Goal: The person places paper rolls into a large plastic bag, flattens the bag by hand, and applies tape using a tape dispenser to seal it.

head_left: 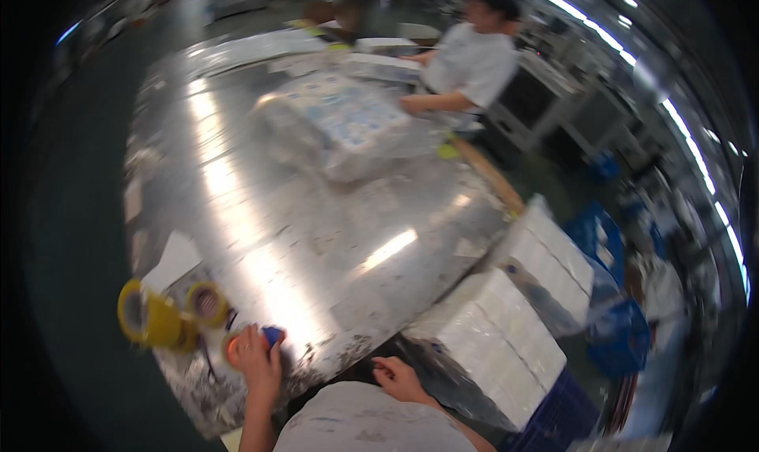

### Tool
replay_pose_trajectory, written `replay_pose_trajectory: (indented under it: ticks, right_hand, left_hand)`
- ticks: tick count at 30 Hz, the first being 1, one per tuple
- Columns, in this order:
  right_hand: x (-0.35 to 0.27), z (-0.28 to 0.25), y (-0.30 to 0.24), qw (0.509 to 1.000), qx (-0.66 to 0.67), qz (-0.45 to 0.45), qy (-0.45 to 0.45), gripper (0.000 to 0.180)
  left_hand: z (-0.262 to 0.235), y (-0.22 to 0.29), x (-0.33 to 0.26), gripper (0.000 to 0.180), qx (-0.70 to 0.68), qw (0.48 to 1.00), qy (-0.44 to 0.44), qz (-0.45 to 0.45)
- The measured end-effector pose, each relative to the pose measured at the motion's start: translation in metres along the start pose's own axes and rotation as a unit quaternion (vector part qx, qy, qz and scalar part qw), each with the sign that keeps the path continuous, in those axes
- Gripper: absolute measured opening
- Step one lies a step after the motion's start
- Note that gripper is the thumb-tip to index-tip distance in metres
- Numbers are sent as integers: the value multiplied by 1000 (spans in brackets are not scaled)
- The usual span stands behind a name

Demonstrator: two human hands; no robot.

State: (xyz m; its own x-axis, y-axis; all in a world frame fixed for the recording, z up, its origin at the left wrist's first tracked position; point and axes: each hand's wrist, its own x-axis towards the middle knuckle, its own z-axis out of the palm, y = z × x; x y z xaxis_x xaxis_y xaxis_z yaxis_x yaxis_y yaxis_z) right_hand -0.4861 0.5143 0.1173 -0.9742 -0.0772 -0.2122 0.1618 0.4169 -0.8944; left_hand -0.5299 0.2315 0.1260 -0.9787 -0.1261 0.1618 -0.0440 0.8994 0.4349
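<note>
Tape dispenser (251, 344) in L hand (259, 365) grip | R hand (398, 377) loose, empty | scuffed steel table (316, 238) | factory floor

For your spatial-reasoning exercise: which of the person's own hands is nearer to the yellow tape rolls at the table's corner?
Left. The left hand rests on an orange-and-blue tool just right of the yellow tape rolls. The right hand sits further right, at the table's near edge beside the wrapped white packs.

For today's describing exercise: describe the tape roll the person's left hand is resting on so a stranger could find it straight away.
Start at the big shiny metal table and go to its near left corner, where several tape rolls sit. The left hand rests on an orange-rimmed roll. Unlike the bigger yellow rolls further left, it is orange, beside something small and blue.
</note>
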Motion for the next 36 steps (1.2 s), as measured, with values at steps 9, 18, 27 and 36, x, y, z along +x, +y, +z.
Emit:
replay_pose_trajectory:
  ticks: [9, 18, 27, 36]
  right_hand:
    - [-31, -54, -5, 971, -24, -2, 236, 31]
    - [-134, -165, 24, 732, -343, 85, 582, 43]
    - [-191, -203, 64, 611, -379, 238, 653, 55]
    - [-187, -195, 80, 671, -155, 474, 550, 69]
  left_hand:
    - [66, 120, 35, 59, -104, 930, -184, 302]
    - [214, 107, -4, 44, -3, 872, 45, 487]
    - [99, 253, 47, 53, -274, 836, -371, 298]
    - [99, 345, 76, 69, -222, 772, -257, 537]
